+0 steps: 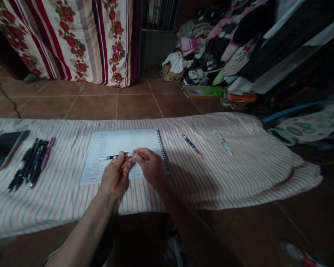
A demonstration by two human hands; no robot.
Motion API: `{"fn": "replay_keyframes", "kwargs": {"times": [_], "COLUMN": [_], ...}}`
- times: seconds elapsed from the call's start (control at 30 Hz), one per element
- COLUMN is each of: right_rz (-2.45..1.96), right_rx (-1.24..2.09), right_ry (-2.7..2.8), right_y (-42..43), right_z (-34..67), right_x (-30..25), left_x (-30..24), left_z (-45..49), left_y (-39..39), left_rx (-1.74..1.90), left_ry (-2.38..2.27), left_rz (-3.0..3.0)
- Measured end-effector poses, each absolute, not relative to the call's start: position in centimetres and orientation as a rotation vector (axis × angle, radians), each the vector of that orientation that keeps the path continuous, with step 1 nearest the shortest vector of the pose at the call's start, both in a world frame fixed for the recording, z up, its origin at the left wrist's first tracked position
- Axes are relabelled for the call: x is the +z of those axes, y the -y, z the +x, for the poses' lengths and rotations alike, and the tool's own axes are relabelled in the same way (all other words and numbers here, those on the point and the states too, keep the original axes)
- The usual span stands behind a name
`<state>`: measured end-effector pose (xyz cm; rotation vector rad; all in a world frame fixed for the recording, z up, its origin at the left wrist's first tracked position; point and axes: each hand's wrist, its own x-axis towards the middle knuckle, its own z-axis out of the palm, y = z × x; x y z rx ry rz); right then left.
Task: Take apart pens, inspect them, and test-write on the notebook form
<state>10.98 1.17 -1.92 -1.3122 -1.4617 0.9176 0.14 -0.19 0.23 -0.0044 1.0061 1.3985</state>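
Observation:
A slim black-and-clear pen (111, 157) is held level over a white spiral notebook (128, 137). My left hand (116, 174) is closed round its middle, thumb on top. At the pen's right end, the fingers of my right hand (149, 163) pinch together; the exact part between them is too small to make out. The notebook lies under both hands with its coil on the right side. To the right on the striped cloth rest a slim dark blue and red patterned stick (192, 144) and a pale patterned one (222, 142), apart from each other.
A bunch of several pens (33, 161) and a phone (5, 148) lie on the left of the striped cloth (183, 178). Beyond its far edge are floor tiles (133, 105) and a floral curtain (86, 44). Heaped clothes (211, 52) stand at the back right.

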Motion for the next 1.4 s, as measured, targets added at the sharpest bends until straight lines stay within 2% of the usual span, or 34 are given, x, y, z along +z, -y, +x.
{"fn": "replay_keyframes", "kwargs": {"times": [1.4], "right_rz": [-1.313], "right_rx": [0.881], "right_ry": [1.519], "right_y": [-1.13], "right_z": [11.28], "right_x": [-2.08], "left_x": [0.04], "left_z": [0.45], "left_y": [0.17], "left_rx": [1.464], "left_ry": [-1.009], "left_rz": [0.039]}}
